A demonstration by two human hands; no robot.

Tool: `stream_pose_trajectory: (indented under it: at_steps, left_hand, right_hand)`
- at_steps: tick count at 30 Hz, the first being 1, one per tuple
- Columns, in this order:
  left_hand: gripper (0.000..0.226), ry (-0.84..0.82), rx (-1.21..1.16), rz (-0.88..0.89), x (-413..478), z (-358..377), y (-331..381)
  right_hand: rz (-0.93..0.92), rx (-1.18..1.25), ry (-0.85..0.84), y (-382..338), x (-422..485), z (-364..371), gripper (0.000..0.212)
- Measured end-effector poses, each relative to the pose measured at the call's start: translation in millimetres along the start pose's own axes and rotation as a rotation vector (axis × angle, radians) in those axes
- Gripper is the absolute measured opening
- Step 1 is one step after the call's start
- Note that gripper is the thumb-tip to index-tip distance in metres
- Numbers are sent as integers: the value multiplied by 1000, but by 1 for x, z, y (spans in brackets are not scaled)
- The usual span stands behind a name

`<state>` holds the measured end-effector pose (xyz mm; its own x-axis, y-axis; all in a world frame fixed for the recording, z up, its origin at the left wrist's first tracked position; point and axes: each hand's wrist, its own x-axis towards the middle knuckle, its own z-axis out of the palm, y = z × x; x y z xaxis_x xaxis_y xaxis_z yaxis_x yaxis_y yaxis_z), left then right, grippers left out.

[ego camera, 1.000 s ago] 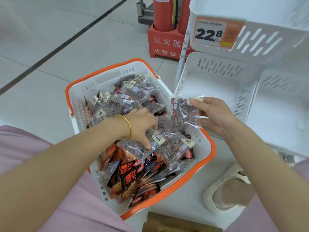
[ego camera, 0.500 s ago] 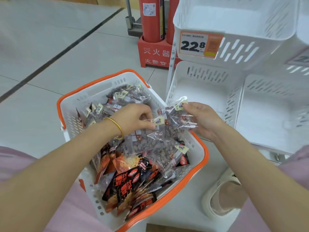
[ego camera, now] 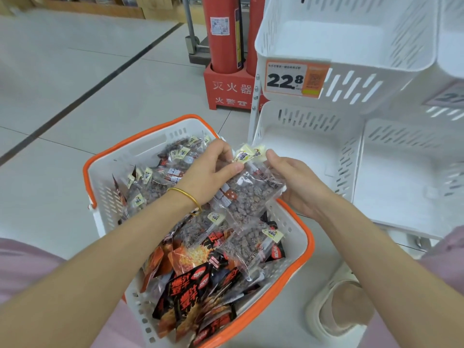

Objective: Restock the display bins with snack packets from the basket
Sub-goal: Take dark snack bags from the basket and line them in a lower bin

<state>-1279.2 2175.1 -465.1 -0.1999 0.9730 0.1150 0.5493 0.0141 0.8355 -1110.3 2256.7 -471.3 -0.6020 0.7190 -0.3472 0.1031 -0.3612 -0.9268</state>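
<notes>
Above the basket [ego camera: 105,177] heaped with snack packets [ego camera: 200,280], left hand [ego camera: 211,172] and right hand [ego camera: 298,187] pinch one clear packet [ego camera: 253,194]; display bins [ego camera: 301,136] stand beside the basket.

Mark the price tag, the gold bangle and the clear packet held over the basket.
price tag [ego camera: 285,81]: head view, on the printed digits.
gold bangle [ego camera: 188,195]: head view, on the band crossing the left wrist.
clear packet [ego camera: 253,197]: head view, on its snack-filled middle.

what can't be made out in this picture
Head view, price tag: print too small to read.
Head view, second tag: blurred, cut by right edge.
Head view, basket floor: covered by snack packets.
Head view, clear packets in left hand and right hand: overlap hides their number.
</notes>
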Motion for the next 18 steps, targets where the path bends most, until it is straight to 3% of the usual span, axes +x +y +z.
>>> stream_pose_trajectory:
  at_steps: [4, 6, 11, 13, 15, 18]
  left_hand:
    - [28, 73, -90, 60, 12, 17, 5]
    - [30, 122, -150, 37, 19, 30, 3]
    - [62, 136, -165, -82, 47, 49, -4]
    - [69, 105, -24, -108, 56, 52, -17]
    - [71, 50, 201, -106, 56, 55, -32]
    - [73, -80, 391, -126, 47, 65, -52]
  right_hand:
    - [135, -36, -220, -13, -8, -21, 53]
    - [143, -97, -236, -19, -5, -32, 62]
    - [-93, -373, 136, -34, 17, -44, 53]
    - [-215, -484, 267, -34, 30, -57, 54]
    - [-264, -748, 385, -26, 46, -71, 53]
    - [-207, -1065, 363, 3, 72, -84, 53]
